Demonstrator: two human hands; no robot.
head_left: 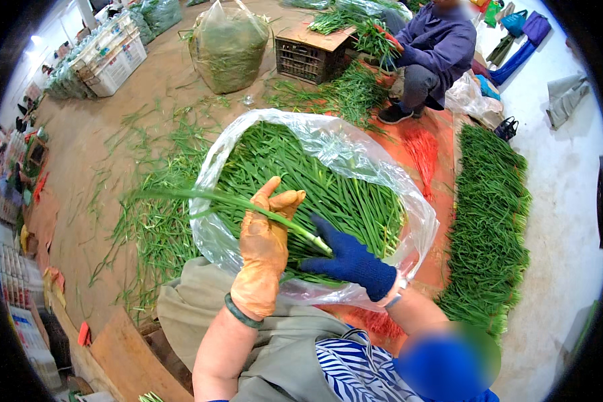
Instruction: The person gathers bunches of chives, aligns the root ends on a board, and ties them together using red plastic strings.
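Note:
My left hand (262,244), in an orange rubber glove, is closed on a few long garlic chive stalks (291,226). Their leafy ends trail left and the pale cut ends point right. Beside those pale ends is my right hand (350,254) in a dark blue knit glove, thumb and fingers spread apart, not gripping. Below both hands stands a large clear plastic bag (211,157), its mouth wide, filled with loose green garlic chives (342,201). The bag's rim is folded outward and reaches my lap.
Neat rows of chives (489,221) lie along the right wall. Loose leaves (161,248) litter the floor at left. A co-worker (435,53) sits far right, holding chives beside a black crate (308,59). Red ties (420,157) lie nearby; a full bag (229,50) stands behind.

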